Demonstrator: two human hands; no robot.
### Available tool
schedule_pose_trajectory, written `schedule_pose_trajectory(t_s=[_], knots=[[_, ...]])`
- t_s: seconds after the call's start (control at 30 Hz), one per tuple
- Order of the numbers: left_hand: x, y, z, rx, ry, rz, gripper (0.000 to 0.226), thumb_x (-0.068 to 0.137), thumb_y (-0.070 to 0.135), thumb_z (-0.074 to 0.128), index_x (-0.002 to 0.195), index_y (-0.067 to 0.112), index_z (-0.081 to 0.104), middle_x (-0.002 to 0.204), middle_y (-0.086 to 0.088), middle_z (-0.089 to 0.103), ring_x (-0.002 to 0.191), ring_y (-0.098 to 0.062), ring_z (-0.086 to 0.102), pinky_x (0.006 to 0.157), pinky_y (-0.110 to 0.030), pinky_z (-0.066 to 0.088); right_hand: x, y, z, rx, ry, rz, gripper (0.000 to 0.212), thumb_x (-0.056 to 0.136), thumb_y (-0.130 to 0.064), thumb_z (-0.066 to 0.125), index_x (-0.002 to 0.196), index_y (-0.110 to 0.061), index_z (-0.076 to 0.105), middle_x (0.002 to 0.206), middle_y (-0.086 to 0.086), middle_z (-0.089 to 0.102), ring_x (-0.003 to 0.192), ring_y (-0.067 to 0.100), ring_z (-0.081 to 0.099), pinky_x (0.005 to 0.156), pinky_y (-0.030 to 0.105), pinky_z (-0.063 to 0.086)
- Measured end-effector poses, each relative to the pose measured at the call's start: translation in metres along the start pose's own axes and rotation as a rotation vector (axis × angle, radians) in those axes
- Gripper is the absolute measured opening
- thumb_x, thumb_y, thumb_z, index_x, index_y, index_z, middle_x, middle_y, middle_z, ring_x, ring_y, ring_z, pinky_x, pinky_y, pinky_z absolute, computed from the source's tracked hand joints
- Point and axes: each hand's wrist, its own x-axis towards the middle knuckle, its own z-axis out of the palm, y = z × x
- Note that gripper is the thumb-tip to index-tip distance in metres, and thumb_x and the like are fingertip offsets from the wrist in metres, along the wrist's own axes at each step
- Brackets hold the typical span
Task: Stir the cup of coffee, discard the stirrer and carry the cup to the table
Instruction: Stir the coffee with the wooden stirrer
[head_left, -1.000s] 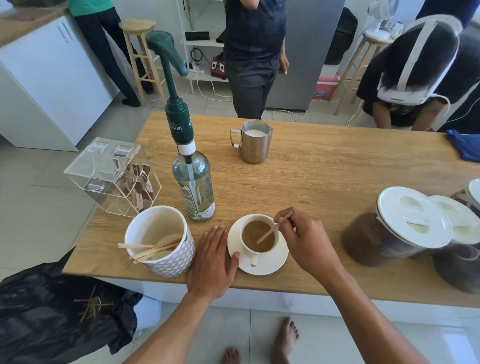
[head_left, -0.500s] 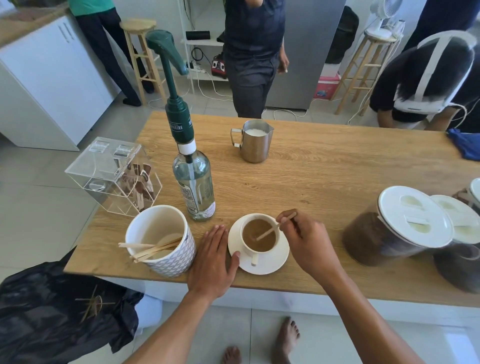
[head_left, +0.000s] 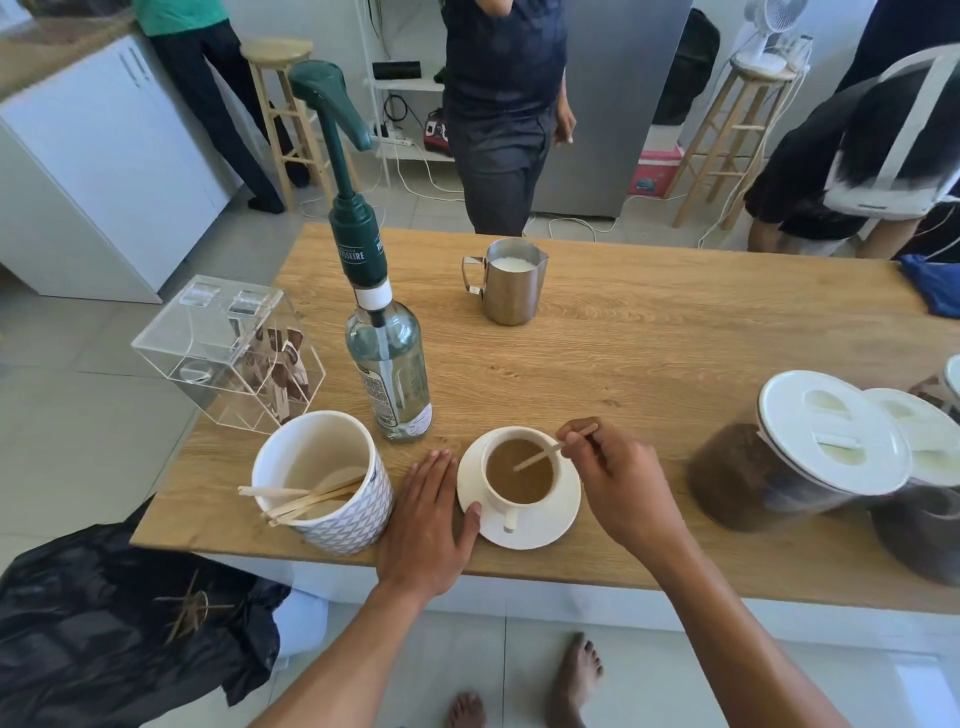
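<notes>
Cup (head_left: 521, 475) sits lower centre on its saucer (head_left: 563, 519). My right hand (head_left: 623, 483) pinches the stirrer (head_left: 553, 453); its tip has swept toward the cup's left since a second ago, so still stirring. Left hand (head_left: 428, 522) lies flat and empty, thumb touching the saucer.

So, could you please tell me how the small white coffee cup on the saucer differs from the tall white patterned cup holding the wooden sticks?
The small white coffee cup is low and plain, holds milky brown coffee and sits on a white saucer; the tall white patterned cup stands directly on the wooden table, has a grey pattern, and holds only dry wooden sticks. One wooden stirrer, held by the right hand, dips into the coffee. Both cups stand upright with white interiors.
</notes>
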Motion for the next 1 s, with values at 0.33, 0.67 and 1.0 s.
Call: schedule_pose_trajectory(t_s=[0.33,0.67,1.0], knots=[[0.0002,0.0004,-0.0008,0.017,-0.01,-0.004,0.063,0.1,0.048,0.031,0.15,0.009,0.037,0.157,-0.005,0.036,0.148,-0.016,0.021,0.122,-0.038,0.015,-0.0043,0.0036,0.0,0.028,-0.029,0.066,0.017,0.097,-0.017,0.055,0.086,-0.021,0.067,0.066,-0.01,0.065,0.049,0.008,0.051,0.047,0.02,0.037],[-0.0005,0.0007,-0.0008,0.012,-0.002,-0.013,0.064,0.1,0.049,0.03,0.15,0.01,0.037,0.157,-0.005,0.036,0.148,-0.016,0.02,0.122,-0.036,0.013,-0.005,0.0034,-0.0019,0.036,0.003,0.109,0.019,0.097,-0.015,0.053,0.086,-0.02,0.067,0.061,-0.008,0.062,0.043,0.009,0.045,0.044,0.021,0.034],[-0.0004,0.0013,-0.001,0.01,0.008,0.001,0.063,0.1,0.047,0.031,0.148,0.007,0.04,0.155,-0.006,0.038,0.147,-0.018,0.024,0.121,-0.038,0.016,-0.0064,0.0053,-0.005,0.028,0.018,0.105,0.019,0.097,-0.013,0.052,0.085,-0.022,0.065,0.064,0.003,0.067,0.043,0.013,0.044,0.045,0.028,0.036]])
